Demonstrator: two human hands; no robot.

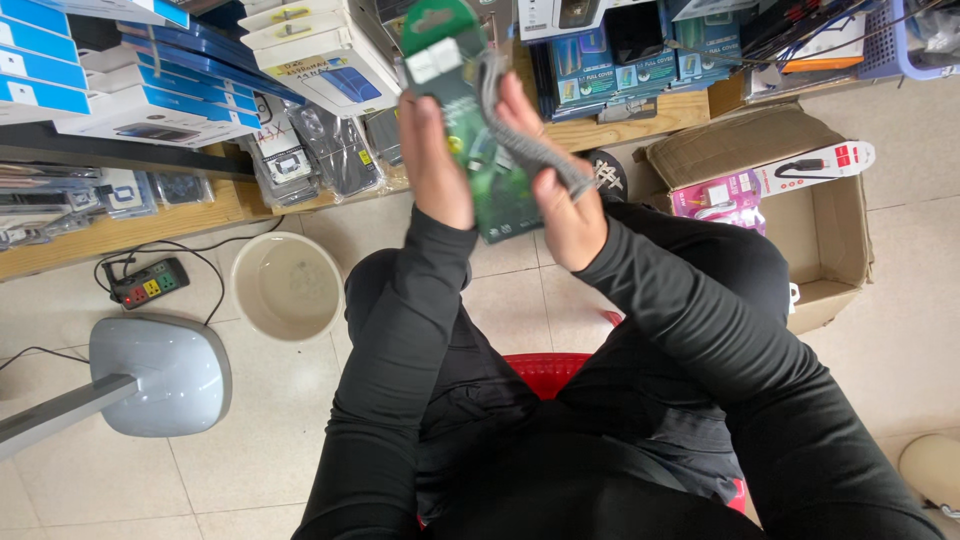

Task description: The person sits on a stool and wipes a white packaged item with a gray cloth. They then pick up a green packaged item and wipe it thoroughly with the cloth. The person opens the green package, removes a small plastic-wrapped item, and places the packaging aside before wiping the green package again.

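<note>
left hand (432,160) clasps a green pack (470,130), right hand (560,190) grips its grey cable (530,145); tugging could tear the card or drop it.

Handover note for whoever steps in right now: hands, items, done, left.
Left hand: grips the green packet by its left edge, held upright above the lap.
Right hand: holds a grey braided cable lying against the packet's right side.
Nearby: open cardboard box on the floor to the right, holding a pink packet and a white packet.
Done: cannot tell from this view.
Left: packet and cable both in hand, neither set down.
</note>
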